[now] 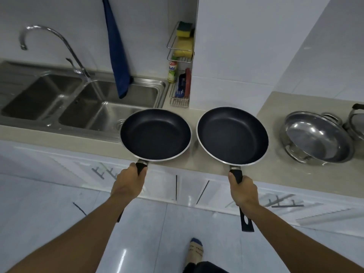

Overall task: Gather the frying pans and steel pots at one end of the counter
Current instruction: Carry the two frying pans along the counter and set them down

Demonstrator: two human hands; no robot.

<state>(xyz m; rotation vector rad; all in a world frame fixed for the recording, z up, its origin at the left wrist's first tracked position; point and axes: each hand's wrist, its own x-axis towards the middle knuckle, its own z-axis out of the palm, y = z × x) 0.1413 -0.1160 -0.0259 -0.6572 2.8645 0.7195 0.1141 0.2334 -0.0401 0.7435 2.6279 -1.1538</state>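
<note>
Two black non-stick frying pans sit side by side over the beige counter [275, 174]. My left hand [128, 183] grips the black handle of the left frying pan [155, 134], beside the sink. My right hand [243, 192] grips the handle of the right frying pan [232, 135]; the handle's end sticks out below my wrist. Whether the pans rest on the counter or hover just above it, I cannot tell. To the right, a wide steel pot [317, 137] with two side handles stands on the counter. A second steel pot [357, 121] is cut off by the right edge.
A double steel sink [25, 107] with a curved tap [59, 44] fills the left. A blue cloth [118, 56] hangs over it. A wire rack [180, 75] with sponges, a bottle and brushes stands against a white pillar behind the pans. White cabinets run below the counter.
</note>
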